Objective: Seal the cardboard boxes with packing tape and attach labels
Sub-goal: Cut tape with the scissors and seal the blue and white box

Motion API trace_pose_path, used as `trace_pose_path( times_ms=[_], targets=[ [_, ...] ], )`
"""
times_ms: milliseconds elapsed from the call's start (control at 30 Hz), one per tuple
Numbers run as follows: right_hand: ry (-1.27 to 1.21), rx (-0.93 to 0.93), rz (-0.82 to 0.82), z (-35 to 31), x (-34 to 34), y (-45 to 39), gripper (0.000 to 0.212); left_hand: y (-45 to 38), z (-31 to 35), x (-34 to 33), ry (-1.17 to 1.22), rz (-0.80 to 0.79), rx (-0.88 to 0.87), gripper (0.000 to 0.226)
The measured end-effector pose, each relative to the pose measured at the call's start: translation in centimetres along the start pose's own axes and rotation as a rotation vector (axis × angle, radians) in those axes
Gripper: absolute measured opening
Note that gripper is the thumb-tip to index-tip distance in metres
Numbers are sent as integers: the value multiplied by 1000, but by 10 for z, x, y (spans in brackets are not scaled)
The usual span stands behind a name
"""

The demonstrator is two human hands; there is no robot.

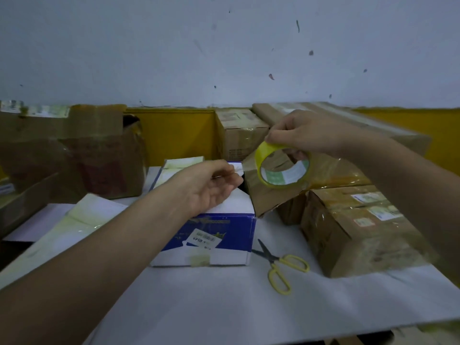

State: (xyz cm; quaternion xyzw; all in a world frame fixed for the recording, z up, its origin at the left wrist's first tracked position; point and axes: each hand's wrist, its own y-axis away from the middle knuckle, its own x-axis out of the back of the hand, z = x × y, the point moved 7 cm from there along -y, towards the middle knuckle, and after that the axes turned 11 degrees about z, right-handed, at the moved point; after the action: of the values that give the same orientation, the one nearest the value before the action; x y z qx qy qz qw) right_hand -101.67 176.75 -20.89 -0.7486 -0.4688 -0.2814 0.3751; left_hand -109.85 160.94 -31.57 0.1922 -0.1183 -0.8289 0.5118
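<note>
The left forearm crosses the white bench (224, 307) to the left hand (207, 186), whose fingertips pinch the free end of clear tape above the blue-and-white box (219, 235). One roll of packing tape (283, 168), held up by the right hand (302, 135) with fingers curled through its core, faces its hole toward the camera; the pulled strip runs leftward. One pair of yellow-handled scissors (281, 265) lies near the box, blades pointing to the far left. Two taped brown boxes (353, 227) sit at the right.
</note>
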Motion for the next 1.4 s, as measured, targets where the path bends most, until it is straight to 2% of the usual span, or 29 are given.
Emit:
trace_pose_path(
  times_ms=[133,267,367,533,733,933,1133,1233,1400],
  targets=[
    [123,-13,-3,9,6,5,43,2,-5,-8,-155,5,-47,4],
    [237,-21,-42,18,7,11,41,-5,-9,-16,-302,104,-157,32],
    [311,47,-53,14,11,9,42,-5,-4,-24,-447,177,-301,23],
    [488,156,-107,2,6,5,36,-6,-12,-38,-544,166,-421,20],
    [717,274,-154,-4,-7,-3,37,-10,-23,-42,-574,226,-450,25],
    [899,366,-156,-11,-19,-16,40,-12,-26,-49,-705,288,-584,25],
    [1077,489,-89,-27,-24,-23,50,-19,-24,-50,-703,327,-607,26],
    [1122,510,-122,-31,-32,-18,39,-22,-25,-50,-734,349,-608,31],
    [1163,604,-106,-36,-46,-9,45,-27,-28,-55,-943,390,-613,28]
  ],
)
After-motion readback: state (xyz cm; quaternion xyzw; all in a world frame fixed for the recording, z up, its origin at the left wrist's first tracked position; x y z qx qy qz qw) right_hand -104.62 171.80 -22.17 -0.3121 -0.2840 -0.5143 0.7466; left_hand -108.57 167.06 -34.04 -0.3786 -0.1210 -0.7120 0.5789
